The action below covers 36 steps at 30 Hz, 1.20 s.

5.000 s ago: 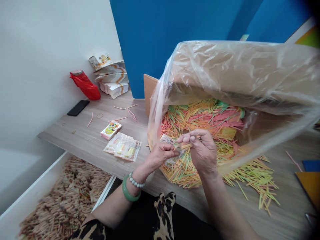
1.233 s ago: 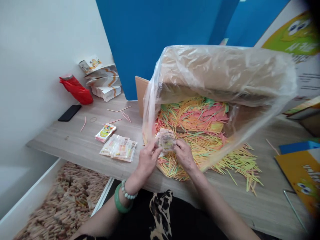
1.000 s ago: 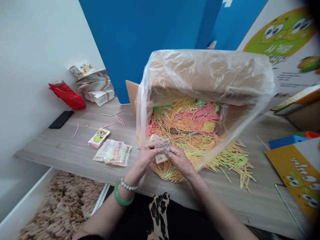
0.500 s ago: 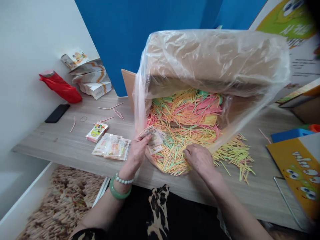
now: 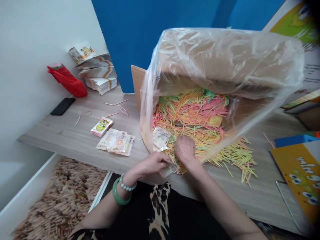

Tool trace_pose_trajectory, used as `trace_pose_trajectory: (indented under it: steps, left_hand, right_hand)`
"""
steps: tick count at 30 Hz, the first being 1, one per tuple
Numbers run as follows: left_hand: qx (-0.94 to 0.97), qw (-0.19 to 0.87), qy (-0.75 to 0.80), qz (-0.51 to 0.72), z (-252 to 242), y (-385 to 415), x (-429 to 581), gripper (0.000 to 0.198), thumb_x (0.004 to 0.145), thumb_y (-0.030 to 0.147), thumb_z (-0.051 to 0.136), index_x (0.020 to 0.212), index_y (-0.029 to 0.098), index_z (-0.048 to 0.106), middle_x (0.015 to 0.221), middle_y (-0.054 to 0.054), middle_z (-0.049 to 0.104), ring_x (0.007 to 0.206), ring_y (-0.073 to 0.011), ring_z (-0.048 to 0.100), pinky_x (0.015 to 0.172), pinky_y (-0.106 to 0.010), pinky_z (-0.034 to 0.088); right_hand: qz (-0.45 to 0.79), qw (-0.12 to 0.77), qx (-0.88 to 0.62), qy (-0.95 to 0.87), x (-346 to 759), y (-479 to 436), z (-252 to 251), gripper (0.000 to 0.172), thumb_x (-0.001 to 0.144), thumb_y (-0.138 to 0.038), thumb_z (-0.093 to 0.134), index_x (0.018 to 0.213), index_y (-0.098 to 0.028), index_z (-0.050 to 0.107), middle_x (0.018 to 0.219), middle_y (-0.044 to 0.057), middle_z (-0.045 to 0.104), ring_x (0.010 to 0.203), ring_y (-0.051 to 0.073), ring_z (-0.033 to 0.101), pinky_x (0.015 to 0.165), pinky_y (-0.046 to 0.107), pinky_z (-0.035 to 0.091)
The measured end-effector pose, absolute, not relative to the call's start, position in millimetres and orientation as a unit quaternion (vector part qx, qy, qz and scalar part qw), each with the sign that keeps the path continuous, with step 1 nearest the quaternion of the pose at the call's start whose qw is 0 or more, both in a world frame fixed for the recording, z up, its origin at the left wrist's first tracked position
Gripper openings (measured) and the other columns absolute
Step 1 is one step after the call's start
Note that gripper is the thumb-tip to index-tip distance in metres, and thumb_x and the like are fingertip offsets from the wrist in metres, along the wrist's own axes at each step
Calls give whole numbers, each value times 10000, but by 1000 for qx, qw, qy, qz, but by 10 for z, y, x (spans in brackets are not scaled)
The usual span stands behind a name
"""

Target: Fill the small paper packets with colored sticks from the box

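My left hand (image 5: 153, 163) pinches a small clear packet (image 5: 169, 169) at the table's near edge. My right hand (image 5: 185, 148) sits just beyond it with its fingers curled down into the coloured sticks (image 5: 192, 113); the fingertips are hidden. These thin pink, yellow, green and orange sticks fill a cardboard box lined with a clear plastic bag (image 5: 225, 60), lying on its side. A small stack of empty packets (image 5: 160, 138) rests on the sticks left of my right hand. A green bangle and a bead bracelet are on my left wrist.
More sticks spill onto the wooden table (image 5: 237, 156). Filled packets (image 5: 116, 143) and a small card stack (image 5: 101, 126) lie to the left. Beyond are a phone (image 5: 62, 106), a red bag (image 5: 67, 80) and stacked paper bags (image 5: 97, 73). A white bin (image 5: 50, 200) sits lower left, with yellow and blue boxes (image 5: 300, 170) on the right.
The packet stack left my left hand and now lies on the sticks. My left hand drew back to the table edge with one packet. My right hand moved from the packets into the sticks.
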<state>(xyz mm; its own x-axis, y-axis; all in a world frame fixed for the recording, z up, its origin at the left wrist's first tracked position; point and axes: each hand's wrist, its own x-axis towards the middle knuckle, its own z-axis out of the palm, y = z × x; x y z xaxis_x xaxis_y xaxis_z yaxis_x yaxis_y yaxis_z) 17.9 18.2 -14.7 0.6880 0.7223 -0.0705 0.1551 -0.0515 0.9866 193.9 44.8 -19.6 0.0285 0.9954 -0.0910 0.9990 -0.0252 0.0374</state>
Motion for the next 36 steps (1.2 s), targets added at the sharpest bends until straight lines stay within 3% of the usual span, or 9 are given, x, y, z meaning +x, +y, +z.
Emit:
trace_pose_trajectory:
  steps: [5,13,16,20,23,27,30,33,36]
  left_hand:
    - [777,535,266,200,-175,91,107,214,780,78,522,595,181,547,662,11,570,655,-125,514,651,-232,416]
    - [633,627,347,292,-195,208,62,121,808,205,637,741,183,736,715,-19,685,705,-161,597,698,-272,491]
    - [551,662,376,340,-145,250,25,98,778,241,701,772,171,769,748,-37,717,718,-166,615,718,-292,509]
    - [458,689,393,402,-96,307,15,171,742,263,764,877,163,796,881,-77,767,815,-191,660,812,-346,536]
    - [442,686,392,425,-61,360,66,226,758,267,761,960,171,798,966,-96,777,901,-212,679,897,-384,531]
    - [508,626,404,433,36,466,240,140,813,239,697,902,186,791,1036,-94,766,990,-233,678,973,-427,510]
    - [607,533,385,447,100,591,462,108,836,175,654,795,197,752,1267,-99,701,1258,-264,588,1106,-459,431]
    - [687,467,342,440,50,739,712,244,811,26,542,814,200,713,1412,-92,623,1420,-243,462,1183,-461,363]
    - [706,464,340,413,-100,844,909,339,763,-35,473,888,183,701,1400,-121,631,1382,-251,514,1163,-461,407]
  right_hand:
    - [6,46,679,733,2024,510,-266,338,940,-121,383,1140,-45,645,1105,259,662,1056,362,614,866,441,430]
    - [-46,21,703,709,2111,640,-280,316,910,-82,393,1090,-92,652,1104,218,690,1057,309,642,894,395,430]
    - [-130,-131,738,649,2300,728,-263,242,883,-129,419,1038,-141,604,1008,165,701,948,273,650,844,377,447]
    - [-304,-459,626,552,2456,832,-245,90,857,-260,443,910,-225,506,764,16,629,748,199,593,766,337,470]
    - [-382,-563,514,522,2402,859,-255,147,838,-359,519,913,-232,513,722,-26,586,717,168,561,768,317,467]
    - [-385,-579,500,517,2263,860,-328,156,811,-383,539,810,-227,526,764,-14,578,748,155,548,782,303,455]
    - [-392,-533,519,541,2192,860,-435,170,782,-398,548,833,-237,520,756,-15,570,710,162,529,716,304,469]
    - [-398,-493,530,563,2141,870,-563,196,771,-429,556,848,-252,525,774,9,609,699,188,541,680,336,494]
    - [-389,-478,545,569,2109,896,-671,165,738,-420,565,767,-259,538,790,35,645,738,214,561,739,373,513]
